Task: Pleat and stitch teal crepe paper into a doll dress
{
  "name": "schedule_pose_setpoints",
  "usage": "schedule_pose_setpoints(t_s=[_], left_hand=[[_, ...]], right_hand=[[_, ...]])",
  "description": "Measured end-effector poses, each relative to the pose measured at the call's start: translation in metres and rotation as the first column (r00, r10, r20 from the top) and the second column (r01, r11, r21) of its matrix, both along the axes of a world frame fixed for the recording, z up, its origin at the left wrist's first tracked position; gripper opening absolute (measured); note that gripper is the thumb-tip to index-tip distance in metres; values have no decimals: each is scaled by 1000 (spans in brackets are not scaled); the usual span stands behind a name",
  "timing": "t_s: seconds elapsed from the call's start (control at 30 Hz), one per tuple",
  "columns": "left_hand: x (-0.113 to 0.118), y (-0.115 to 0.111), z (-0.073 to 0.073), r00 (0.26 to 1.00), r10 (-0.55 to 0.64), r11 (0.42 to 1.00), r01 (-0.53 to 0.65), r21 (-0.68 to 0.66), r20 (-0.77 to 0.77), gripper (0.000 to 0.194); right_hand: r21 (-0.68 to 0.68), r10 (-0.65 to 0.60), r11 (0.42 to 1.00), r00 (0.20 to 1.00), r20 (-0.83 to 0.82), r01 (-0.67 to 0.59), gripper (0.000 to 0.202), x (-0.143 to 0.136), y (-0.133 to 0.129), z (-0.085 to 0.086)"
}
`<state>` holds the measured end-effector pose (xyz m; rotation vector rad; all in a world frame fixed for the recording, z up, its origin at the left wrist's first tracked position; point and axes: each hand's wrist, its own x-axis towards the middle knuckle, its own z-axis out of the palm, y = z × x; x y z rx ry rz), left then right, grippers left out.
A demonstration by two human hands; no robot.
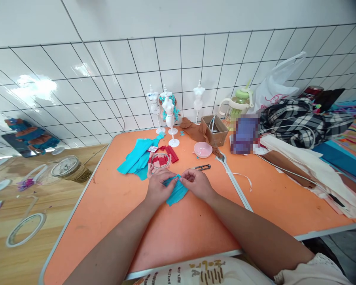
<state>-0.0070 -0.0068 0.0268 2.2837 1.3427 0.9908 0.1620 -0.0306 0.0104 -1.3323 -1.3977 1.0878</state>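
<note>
Your printed white shirt [209,274] lies nearest the camera, along the near edge of an orange tabletop [106,221]; your bare forearms [118,237] reach forward over the surface. At the center, your left hand [160,186] and right hand [199,184] come close together, each pinching the upper edge of a turquoise crepe-like piece [178,194] between thumb and fingers. The piece hangs toward you from this grip, just above or on the tabletop; which of the two, you cannot tell. Beyond your left hand are a pale ring [152,161], red folded material [172,154] and a fanned turquoise stack [136,157]. Beyond your right hand lie black thread snips [203,167] and a pink bowl [203,150], with an open cardboard box [218,136] behind the bowl. White miniature dress forms [170,118] stand upright near the tiled wall [195,51].
</note>
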Motion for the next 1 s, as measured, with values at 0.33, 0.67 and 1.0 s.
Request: schedule_pose_setpoints(t_s=[0.33, 0.67, 1.0], left_hand=[[4, -2, -2, 995, 0, 998, 5, -56, 98, 16], [4, 0, 0, 966, 6, 962, 64, -264, 257, 21], [3, 3, -2, 948, 23, 940, 87, -331, 316, 24]], right_hand=[[-9, -71, 997, 997, -21, 71, 13, -4, 0, 0], [-6, -72, 997, 997, -23, 72, 14, -5, -1, -2], [133, -46, 990, 998, -37, 50, 15, 3, 2, -3]])
